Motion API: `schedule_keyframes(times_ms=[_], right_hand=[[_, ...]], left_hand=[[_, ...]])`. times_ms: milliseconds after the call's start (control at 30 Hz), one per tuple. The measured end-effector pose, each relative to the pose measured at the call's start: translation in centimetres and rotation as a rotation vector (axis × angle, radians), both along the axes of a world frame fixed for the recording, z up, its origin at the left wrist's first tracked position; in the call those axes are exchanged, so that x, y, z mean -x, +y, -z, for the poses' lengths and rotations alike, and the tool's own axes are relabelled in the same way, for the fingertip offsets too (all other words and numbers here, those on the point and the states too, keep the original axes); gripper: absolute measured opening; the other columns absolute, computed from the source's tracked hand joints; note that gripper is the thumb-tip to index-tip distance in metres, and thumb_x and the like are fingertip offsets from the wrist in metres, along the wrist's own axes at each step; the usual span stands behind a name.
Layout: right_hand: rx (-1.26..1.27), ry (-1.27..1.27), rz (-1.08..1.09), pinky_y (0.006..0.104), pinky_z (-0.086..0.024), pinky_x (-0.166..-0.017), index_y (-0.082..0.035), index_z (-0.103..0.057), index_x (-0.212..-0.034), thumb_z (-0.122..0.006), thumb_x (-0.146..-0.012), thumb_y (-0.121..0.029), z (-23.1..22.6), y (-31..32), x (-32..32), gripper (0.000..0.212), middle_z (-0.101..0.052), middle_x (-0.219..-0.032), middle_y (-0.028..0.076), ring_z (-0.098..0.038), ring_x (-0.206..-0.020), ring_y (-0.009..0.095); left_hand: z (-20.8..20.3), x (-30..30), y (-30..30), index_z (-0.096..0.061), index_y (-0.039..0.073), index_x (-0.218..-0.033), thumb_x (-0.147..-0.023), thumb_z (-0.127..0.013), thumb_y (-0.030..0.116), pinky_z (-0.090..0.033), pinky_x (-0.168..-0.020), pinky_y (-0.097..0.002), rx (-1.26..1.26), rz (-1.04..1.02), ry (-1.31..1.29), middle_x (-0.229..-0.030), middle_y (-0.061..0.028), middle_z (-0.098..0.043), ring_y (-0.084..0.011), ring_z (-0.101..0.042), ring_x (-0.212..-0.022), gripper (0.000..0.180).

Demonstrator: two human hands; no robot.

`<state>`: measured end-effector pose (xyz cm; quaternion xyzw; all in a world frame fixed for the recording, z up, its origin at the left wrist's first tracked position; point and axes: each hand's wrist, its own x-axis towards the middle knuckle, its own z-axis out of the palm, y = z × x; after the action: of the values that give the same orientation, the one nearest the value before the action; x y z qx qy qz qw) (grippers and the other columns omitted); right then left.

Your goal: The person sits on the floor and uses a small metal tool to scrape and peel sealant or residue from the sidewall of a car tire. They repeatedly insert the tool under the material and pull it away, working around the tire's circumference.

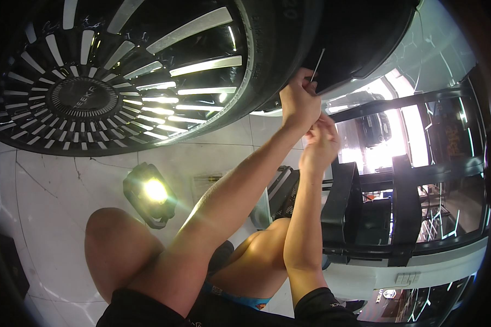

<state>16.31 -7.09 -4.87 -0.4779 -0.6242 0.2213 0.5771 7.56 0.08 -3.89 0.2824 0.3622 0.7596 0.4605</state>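
while crouched beside a car wheel (93, 82), reaching up with both arms: left hand (299, 101) pinching a thin metal rod (317, 64) against the dark wheel-arch trim (360, 38) at far right, right hand (321, 143) clenched just below, steadying.

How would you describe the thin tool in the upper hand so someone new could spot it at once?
Start at the big multi-spoke car wheel and follow its tyre right to the dark wheel-arch trim. There the left hand pinches a thin pale rod slanting up against the trim. It is the only slim, light-coloured thing against that dark panel.
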Motion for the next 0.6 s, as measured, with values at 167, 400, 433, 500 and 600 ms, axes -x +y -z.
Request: schedule_keyframes(times_ms=[167,400,433,500,600], right_hand=[[-0.226,-0.003,0.043,0.0262,-0.052,-0.068,0.004,-0.07,-0.124,-0.059,-0.102,-0.002,-5.0,-0.4,3.2,0.025,-0.073,-0.094,0.009,-0.065,-0.071,0.012],[-0.383,-0.236,0.2,0.0243,-0.051,-0.062,0.003,-0.072,-0.123,-0.066,-0.103,-0.007,-7.5,0.9,7.5,0.023,-0.07,-0.09,0.005,-0.064,-0.067,0.01],[-0.383,-0.225,0.221,0.024,-0.05,-0.061,0.002,-0.072,-0.123,-0.067,-0.104,-0.008,-7.2,0.8,7.8,0.022,-0.07,-0.089,0.004,-0.064,-0.067,0.01],[-0.378,-0.205,0.268,0.0236,-0.049,-0.059,0.002,-0.072,-0.122,-0.07,-0.104,-0.01,-6.6,0.8,8.0,0.022,-0.069,-0.087,0.003,-0.064,-0.067,0.009],[-0.413,-0.257,0.322,0.0239,-0.049,-0.058,0.001,-0.073,-0.123,-0.072,-0.105,-0.012,-6.2,0.9,7.7,0.022,-0.067,-0.086,0.001,-0.063,-0.068,0.008]], left_hand=[[0.4,-0.2,-0.2,-0.075,0.007,-0.111,-0.097,-0.068,-0.002,-0.054,-0.07,-0.0365,-0.103,-0.038,-0.029,-0.083,-0.013,-0.073,-0.0249,-0.073,-0.075,0.018],[1.9,-0.2,0.1,-0.076,0.006,-0.108,-0.096,-0.065,-0.005,-0.057,-0.077,-0.0405,-0.3,-0.244,0.123,-0.096,-0.0148,-0.073,-0.0355,-0.074,-0.087,0.02],[2.1,-0.1,0.1,-0.076,0.006,-0.107,-0.093,-0.065,-0.008,-0.057,-0.078,-0.0424,-0.324,-0.241,0.119,-0.098,-0.0159,-0.072,-0.0366,-0.073,-0.09,0.021],[2.3,0.0,0.2,-0.075,0.006,-0.105,-0.089,-0.066,-0.012,-0.056,-0.079,-0.0461,-0.361,-0.215,0.121,-0.1,-0.018,-0.069,-0.0387,-0.07,-0.096,0.026],[2.8,0.1,0.3,-0.076,0.006,-0.107,-0.095,-0.064,-0.006,-0.058,-0.077,-0.0414,-0.38,-0.213,0.14,-0.099,-0.0161,-0.071,-0.0384,-0.072,-0.089,0.02]])
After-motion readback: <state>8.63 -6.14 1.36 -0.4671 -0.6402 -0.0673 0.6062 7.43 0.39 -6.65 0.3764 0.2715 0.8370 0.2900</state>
